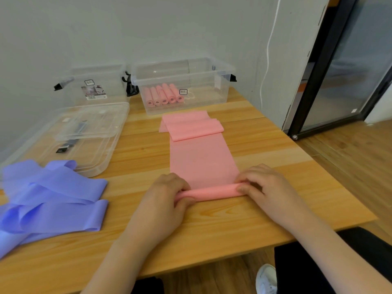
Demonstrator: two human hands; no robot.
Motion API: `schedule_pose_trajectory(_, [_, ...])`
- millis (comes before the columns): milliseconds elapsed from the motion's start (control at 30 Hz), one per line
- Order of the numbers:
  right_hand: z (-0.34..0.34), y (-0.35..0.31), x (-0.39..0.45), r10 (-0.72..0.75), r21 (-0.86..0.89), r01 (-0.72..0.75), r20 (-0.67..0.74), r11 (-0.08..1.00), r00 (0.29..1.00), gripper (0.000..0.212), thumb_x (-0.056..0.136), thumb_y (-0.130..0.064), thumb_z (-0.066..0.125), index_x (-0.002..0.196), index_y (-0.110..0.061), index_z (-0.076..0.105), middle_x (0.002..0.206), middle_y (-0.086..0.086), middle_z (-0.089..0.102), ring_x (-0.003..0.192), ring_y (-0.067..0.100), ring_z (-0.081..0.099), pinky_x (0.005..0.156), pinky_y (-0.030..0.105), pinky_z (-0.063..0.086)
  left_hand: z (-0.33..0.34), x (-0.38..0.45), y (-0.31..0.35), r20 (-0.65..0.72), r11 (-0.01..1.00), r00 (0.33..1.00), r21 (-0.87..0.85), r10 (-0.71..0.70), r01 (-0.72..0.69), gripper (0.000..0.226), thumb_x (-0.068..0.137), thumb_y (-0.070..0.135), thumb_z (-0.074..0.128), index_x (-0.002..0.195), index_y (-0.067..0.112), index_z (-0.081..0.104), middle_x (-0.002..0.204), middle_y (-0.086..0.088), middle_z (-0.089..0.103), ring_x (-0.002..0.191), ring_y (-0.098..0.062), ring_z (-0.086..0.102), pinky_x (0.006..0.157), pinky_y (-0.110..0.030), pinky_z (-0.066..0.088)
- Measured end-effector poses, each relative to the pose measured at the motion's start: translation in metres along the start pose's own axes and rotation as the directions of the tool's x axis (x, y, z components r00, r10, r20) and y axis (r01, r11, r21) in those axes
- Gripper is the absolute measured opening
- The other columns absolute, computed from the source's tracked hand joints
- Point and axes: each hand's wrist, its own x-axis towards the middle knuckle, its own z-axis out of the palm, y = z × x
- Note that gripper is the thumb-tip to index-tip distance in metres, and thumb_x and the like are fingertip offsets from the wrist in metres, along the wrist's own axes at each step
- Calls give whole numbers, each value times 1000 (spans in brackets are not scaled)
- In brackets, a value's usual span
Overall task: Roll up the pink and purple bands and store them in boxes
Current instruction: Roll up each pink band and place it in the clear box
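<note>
A pink band (201, 160) lies flat along the middle of the wooden table, its far end folded in layers and its near end wound into a short roll (212, 193). My left hand (167, 198) grips the roll's left end, fingers curled over it. My right hand (267, 187) pinches the roll's right end. Several finished pink rolls (163, 95) lie inside a clear box (212, 96) at the back. A heap of purple bands (51, 198) sits loose at the left. A second clear box (95, 85) stands at the back left.
Two clear lids (101, 145) are stacked in front of the left box. The table's right edge (318, 158) drops to a wood floor beside a black-framed glass door (331, 66). A white cable (268, 49) hangs down the wall.
</note>
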Motion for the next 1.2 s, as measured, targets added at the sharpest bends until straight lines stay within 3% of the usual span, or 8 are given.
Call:
schedule_pose_trajectory(167, [1,0,0,-34,-57,34,-3,998,999,22,76,-22,71,97,-26,70,91,-23,55,93,3,47,90,31,35,-1,0,1,19,999,999,-40,-32,33,15,84,18,64,98,20,68,90,7,56,86,-7,50,76,-7,32])
schedule_pose_trajectory(300, [0,2,0,42,75,-39,-44,996,998,28,80,-20,67,86,-43,54,92,-16,60,90,8,54,81,21,39,-2,-3,3,52,997,998,-59,-38,41,37,79,21,69,102,34,43,94,20,46,87,3,43,78,1,28])
schedule_pose_trajectory(533, [0,2,1,-37,-32,37,21,999,999,20,71,-27,75,91,-25,71,86,-27,54,91,-4,47,87,30,36,-2,0,-1,-27,1000,999,-5,-23,23,11,81,12,67,91,16,70,87,10,54,85,-8,48,77,-3,31])
schedule_pose_trajectory(700, [0,1,-1,9,95,-1,-82,996,997,29,78,-17,70,81,-42,56,86,-13,63,83,3,56,76,13,39,-3,-2,2,18,997,998,-50,-59,60,30,77,25,72,104,26,58,91,17,52,86,-1,48,76,1,30])
schedule_pose_trajectory(833, [0,2,0,-28,47,26,53,999,998,17,68,-31,77,84,-30,69,91,-22,57,95,-4,49,88,24,36,-5,0,4,-9,998,998,-13,-58,57,11,81,20,67,83,27,60,73,20,52,69,1,47,67,-4,34])
schedule_pose_trajectory(1033, [1,1,-1,0,84,3,-44,996,999,24,75,-19,73,93,-32,68,89,-24,58,86,-11,50,78,3,32,-2,-3,2,120,1000,993,21,-13,10,39,79,32,69,116,24,62,104,9,53,100,-7,44,79,-6,27])
schedule_pose_trajectory(1100, [0,2,-2,18,100,-13,-47,995,999,32,74,-21,74,93,-43,59,92,-27,55,88,-15,48,80,0,31,-2,-4,5,63,999,997,6,-34,34,38,81,28,69,117,25,58,102,8,57,92,-6,49,76,-9,29])
schedule_pose_trajectory(1200, [1,4,-7,-38,49,37,35,998,999,30,68,-28,78,93,-36,65,95,-24,55,96,-7,47,90,21,34,-4,-6,8,-22,995,995,-51,-93,92,18,84,20,64,99,24,54,77,12,54,65,-3,47,61,-12,32])
